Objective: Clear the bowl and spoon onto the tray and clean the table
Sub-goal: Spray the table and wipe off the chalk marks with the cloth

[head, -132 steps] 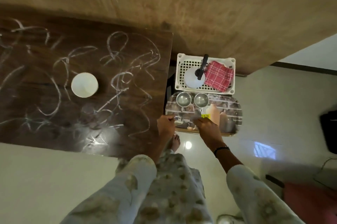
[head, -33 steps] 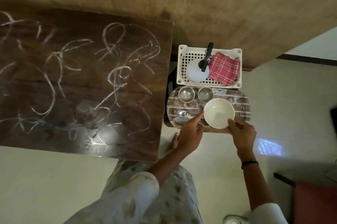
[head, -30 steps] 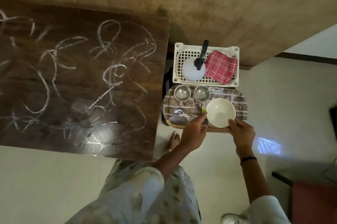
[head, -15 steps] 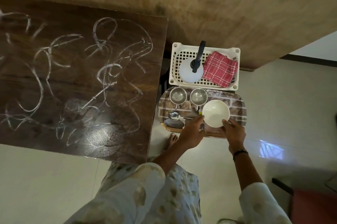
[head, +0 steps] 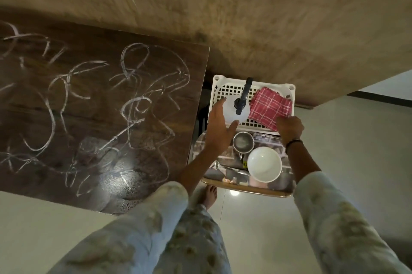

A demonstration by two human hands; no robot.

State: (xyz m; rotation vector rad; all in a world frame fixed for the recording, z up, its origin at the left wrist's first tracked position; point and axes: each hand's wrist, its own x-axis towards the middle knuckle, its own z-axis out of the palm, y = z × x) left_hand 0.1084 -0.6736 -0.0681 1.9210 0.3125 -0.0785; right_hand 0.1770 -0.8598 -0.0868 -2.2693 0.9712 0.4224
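Head view: I see my left hand (head: 219,126) spread open beside the white spray bottle (head: 236,110), while my right hand (head: 289,127) pinches the red checked cloth (head: 269,106) in the white plastic basket (head: 231,89). The round white bowl (head: 264,164) and metal spoon (head: 219,165) lie on the patterned tray (head: 287,181); the dark wooden table (head: 93,113) carries chalky white scribbles.
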